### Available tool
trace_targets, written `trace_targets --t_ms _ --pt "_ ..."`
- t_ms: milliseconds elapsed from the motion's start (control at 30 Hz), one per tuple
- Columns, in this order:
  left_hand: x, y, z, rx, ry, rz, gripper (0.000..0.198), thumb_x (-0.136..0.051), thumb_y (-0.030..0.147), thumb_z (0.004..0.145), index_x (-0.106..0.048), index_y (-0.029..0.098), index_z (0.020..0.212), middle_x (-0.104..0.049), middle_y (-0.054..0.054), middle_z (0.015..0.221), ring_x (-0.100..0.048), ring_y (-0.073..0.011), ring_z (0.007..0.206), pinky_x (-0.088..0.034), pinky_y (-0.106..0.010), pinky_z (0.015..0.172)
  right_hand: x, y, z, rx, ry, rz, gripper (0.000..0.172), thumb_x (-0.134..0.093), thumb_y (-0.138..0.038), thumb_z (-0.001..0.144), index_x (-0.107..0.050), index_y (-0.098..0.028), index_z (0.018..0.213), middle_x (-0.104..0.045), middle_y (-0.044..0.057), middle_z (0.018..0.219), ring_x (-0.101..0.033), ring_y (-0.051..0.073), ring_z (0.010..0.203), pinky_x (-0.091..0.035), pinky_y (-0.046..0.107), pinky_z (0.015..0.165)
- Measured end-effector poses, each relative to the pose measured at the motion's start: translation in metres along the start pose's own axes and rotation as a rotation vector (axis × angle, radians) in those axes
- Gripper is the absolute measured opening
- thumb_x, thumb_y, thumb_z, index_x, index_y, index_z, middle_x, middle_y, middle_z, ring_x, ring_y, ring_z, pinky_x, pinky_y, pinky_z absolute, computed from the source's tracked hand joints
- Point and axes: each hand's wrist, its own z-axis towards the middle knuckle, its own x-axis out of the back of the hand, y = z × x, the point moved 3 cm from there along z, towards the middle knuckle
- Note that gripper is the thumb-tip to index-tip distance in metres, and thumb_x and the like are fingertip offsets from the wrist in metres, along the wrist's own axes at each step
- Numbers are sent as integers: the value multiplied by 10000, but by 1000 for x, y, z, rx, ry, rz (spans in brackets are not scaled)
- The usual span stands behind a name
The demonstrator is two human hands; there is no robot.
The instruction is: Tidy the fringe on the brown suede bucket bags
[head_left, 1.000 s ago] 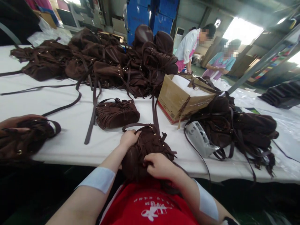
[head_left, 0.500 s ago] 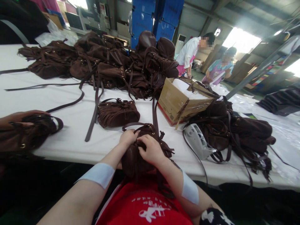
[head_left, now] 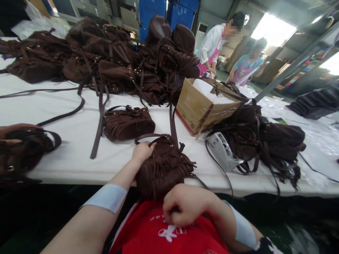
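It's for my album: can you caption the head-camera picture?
Left hand holds a dark brown fringed suede bag on the white table; right hand lies closed below it.

The fringed bag [head_left: 164, 167] is a small pouch of dark brown suede with rows of fringe across its upper face and metal eyelets at the mouth. It lies flat at the near edge of the surface, base overhanging that edge, mouth toward the far edge. Its strap runs from the mouth toward the far edge.
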Motion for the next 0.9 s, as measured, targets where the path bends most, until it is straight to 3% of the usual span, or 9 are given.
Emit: trace_targets --t_ms 100,167,200,233,333,433,567,700,900 --pt "1 1 -1 -10 -4 15 595 -261 590 898 -700 192 958 -732 -138 977 -671 -273 939 -498 -325 762 23 10 -1 -122 342 -35 274 -533 -153 776 -635 -216 1022 -641 2 977 -582 138 879 -434 235 814" --pt "2 2 -2 -13 -5 15 591 -259 579 903 -697 189 974 -733 -135 966 -673 -270 931 -497 -324 761 32 33 14 -282 587 -180 424 -616 -210 740 -572 -206 1161 -586 56 1140 -532 199 1033 -408 320 924" --pt "2 2 -2 -12 -2 15 588 -259 572 905 -697 186 971 -733 -137 961 -673 -271 928 -497 -325 760 33 46 26 -350 636 -248 503 -654 -223 710 -547 -194 1200 -549 84 1204 -499 230 1089 -388 360 962" --pt "3 2 -3 -10 3 16 582 -261 564 906 -697 182 963 -733 -140 958 -673 -273 926 -497 -328 759 31 58 39 -412 643 -310 515 -664 -217 697 -544 -171 1196 -532 108 1215 -483 249 1101 -380 384 972" --pt "4 2 -3 -4 19 21 567 -270 550 907 -697 178 931 -731 -148 957 -674 -282 921 -496 -337 758 23 88 70 -586 636 -455 255 -571 -147 757 -595 -136 1011 -569 129 1064 -505 256 1006 -401 385 912" --pt "4 2 -3 -15 20 24 556 -285 560 901 -698 187 903 -733 -141 948 -676 -278 915 -494 -331 755 19 94 75 -573 589 -442 134 -492 -112 799 -604 -168 849 -595 79 954 -543 202 886 -415 307 815" --pt "2 1 -2 -34 6 24 579 -284 596 891 -702 195 878 -735 -136 931 -675 -280 904 -492 -331 742 20 81 50 -422 494 -288 151 -496 -141 815 -588 -179 703 -595 17 794 -546 145 761 -391 247 711" --pt "1 0 -1 -29 0 13 614 -263 617 887 -704 189 908 -733 -140 927 -672 -282 896 -491 -335 745 14 62 21 -296 496 -173 214 -461 -58 774 -593 -179 658 -600 -6 736 -535 124 734 -381 234 727" --pt "1 2 -3 -41 -11 17 622 -276 641 871 -702 189 878 -730 -139 903 -669 -292 888 -491 -345 740 4 44 -11 -329 601 -123 199 -487 -32 703 -608 -188 734 -617 1 769 -543 143 771 -400 259 759"
